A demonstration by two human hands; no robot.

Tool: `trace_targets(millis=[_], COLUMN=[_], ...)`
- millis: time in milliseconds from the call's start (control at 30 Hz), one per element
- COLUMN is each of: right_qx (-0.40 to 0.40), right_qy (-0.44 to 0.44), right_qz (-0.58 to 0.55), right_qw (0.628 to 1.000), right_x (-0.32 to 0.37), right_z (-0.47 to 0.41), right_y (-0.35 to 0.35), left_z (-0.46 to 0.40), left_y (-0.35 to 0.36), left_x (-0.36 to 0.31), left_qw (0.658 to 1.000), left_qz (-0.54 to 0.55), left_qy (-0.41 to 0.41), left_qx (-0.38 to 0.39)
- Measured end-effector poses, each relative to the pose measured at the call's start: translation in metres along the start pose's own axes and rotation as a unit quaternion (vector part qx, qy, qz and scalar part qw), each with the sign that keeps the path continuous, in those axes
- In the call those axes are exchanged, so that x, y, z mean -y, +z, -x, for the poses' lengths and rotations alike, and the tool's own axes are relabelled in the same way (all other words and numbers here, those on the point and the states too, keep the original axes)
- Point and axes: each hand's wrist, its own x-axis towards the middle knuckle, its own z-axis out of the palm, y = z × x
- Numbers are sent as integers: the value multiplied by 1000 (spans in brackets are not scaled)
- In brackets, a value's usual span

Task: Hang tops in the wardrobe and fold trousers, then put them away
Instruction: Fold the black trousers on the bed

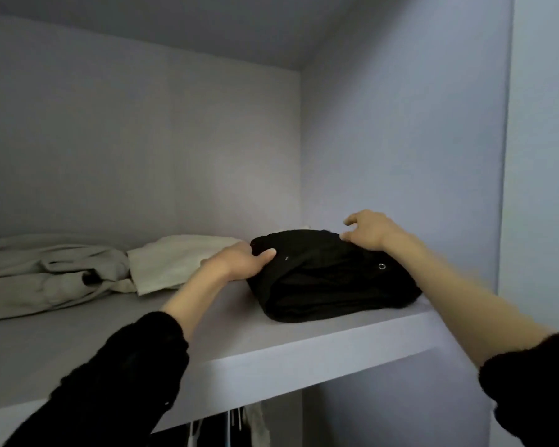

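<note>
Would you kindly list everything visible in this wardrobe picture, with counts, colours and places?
folded black trousers: one, black with small metal eyelets, on the shelf near its right end, close to the side wall
beige garments: a loose pile, count unclear, beige and off-white, on the left part of the shelf toward the back
shelf: one, pale lilac-grey, across the wardrobe
hanging clothes and hangers: several, dark and pale, below the shelf, mostly hidden
sleeves: two, black, bottom corners
left hand: grips the left end of the trousers, thumb on top
right hand: rests on the trousers' back right top, fingers loosely curled
</note>
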Motion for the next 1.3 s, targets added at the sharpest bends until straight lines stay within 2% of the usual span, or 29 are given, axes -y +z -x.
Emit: trace_targets(millis=[100, 167, 200, 267, 367, 500, 667, 767, 900, 967, 1067, 1100, 1200, 1300], right_qx=[35, 72, 86, 111, 140, 142, 106, 100, 74, 91, 109, 123, 178, 277], right_qy=[-114, -141, -147, -155, -150, -154, -157, -183, -263, -324, -406, -431, -445, -492], right_qz=[-60, 6, 60, 122, 113, 131, 87, 21, -121, -192, -230, -243, -258, -239], right_qw=[991, 987, 984, 974, 972, 969, 978, 978, 954, 922, 878, 860, 839, 790], right_x=[6, 3, -2, -12, -22, -21, -15, 5, 48, 71, 108, 127, 151, 173], right_z=[29, 46, 52, 54, 39, 26, 47, 86, 169, 220, 298, 334, 411, 524], right_y=[6, 17, 25, 37, 48, 54, 48, 47, 65, 75, 88, 91, 102, 113], left_z=[13, 27, 29, 29, 21, 13, 49, 97, 198, 255, 343, 387, 481, 617], left_y=[-12, -7, 2, 20, 42, 61, 54, 47, 40, 40, 43, 42, 47, 57], left_x=[5, 7, 8, 5, -13, -27, -19, -11, 23, 44, 73, 83, 101, 115], left_qw=[987, 975, 975, 980, 989, 993, 998, 997, 983, 979, 976, 971, 951, 917], left_qz=[54, 22, -4, -57, -93, -106, -46, -40, -50, -52, -52, -49, -36, -50], left_qy=[93, 104, 102, 105, 87, 41, 35, 51, 41, 19, -38, -81, -165, -273], left_qx=[123, 194, 198, 157, 78, 32, 17, -43, -173, -197, -210, -220, -258, -287])
